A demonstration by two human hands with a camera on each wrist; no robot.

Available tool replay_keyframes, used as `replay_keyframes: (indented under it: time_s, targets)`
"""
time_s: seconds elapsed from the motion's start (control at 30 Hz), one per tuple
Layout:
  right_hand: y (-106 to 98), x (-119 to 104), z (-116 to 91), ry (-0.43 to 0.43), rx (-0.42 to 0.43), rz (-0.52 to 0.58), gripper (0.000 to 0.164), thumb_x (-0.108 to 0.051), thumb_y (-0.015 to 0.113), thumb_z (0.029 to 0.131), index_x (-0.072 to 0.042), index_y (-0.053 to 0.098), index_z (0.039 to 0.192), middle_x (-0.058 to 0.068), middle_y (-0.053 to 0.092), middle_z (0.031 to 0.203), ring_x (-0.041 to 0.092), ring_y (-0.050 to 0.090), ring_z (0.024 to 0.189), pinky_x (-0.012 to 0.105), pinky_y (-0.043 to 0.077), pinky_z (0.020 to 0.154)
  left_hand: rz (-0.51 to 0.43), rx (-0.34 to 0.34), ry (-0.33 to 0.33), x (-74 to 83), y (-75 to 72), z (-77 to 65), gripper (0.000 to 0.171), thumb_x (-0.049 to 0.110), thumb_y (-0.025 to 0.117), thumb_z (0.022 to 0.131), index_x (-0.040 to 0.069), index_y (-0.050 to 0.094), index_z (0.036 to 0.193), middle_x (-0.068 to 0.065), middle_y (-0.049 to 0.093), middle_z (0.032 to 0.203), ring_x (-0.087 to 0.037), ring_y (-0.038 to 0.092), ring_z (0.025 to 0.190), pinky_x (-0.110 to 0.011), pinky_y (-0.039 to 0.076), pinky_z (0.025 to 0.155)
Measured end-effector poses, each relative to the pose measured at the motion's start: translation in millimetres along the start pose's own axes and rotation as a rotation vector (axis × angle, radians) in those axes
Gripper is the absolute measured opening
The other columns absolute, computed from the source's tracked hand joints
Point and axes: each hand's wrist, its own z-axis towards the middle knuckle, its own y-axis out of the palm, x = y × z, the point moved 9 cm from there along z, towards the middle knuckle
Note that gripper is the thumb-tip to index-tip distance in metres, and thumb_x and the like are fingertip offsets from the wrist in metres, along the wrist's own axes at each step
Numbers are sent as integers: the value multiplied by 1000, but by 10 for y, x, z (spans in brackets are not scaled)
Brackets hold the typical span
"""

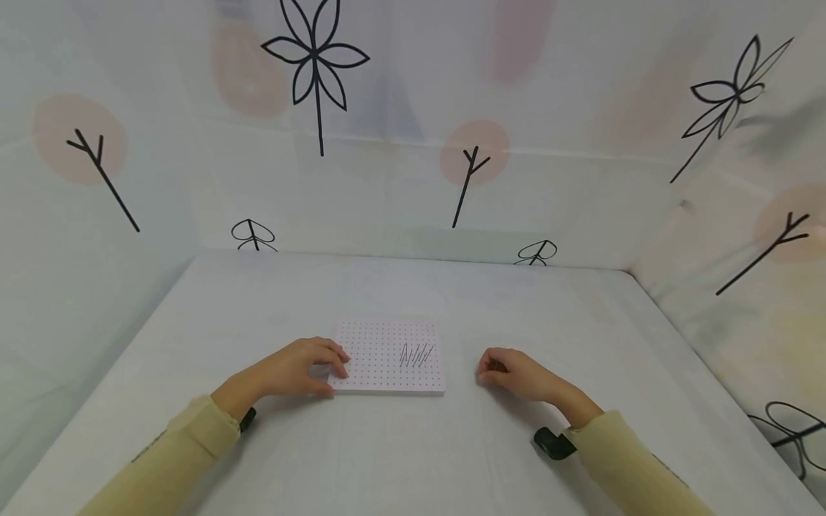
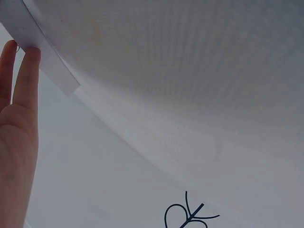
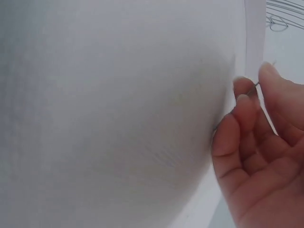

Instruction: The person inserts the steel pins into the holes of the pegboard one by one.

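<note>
A pale pegboard with rows of small holes lies on the white table. Several thin dark metal pins stand at a slant in its right half. My left hand holds the board's near left corner, fingers over the top and thumb at the front side; the left wrist view shows the thumb against the side face. Right of the board, my right hand pinches a thin dark metal pin between thumb and fingers, as the right wrist view shows. The pin's middle is partly hidden by the fingers.
White cloth covers the table. A pale backdrop printed with black flowers and twigs rises behind it and at both sides. Dark wrist devices sit under the sleeves.
</note>
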Motion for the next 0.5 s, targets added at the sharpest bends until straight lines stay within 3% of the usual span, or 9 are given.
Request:
replay_keyframes:
  time_s: [0.27,0.5]
  targets:
    - [-65,-62,29,-20,87,34,6,-11,64,88,-9,60,92,-2,58,86,13,52,77,25,47,66,-5,-5,-1,-17,10,8,23,14,79,73,23,70,92,4,59,116,-22,49,115,-45,38,99]
    - [-102,-123,33,-17,145,130,8,-8,65,87,-6,59,92,2,59,84,16,57,74,25,50,65,-3,-3,3,-3,3,4,22,14,79,73,22,70,92,3,59,116,-22,49,115,-45,38,98]
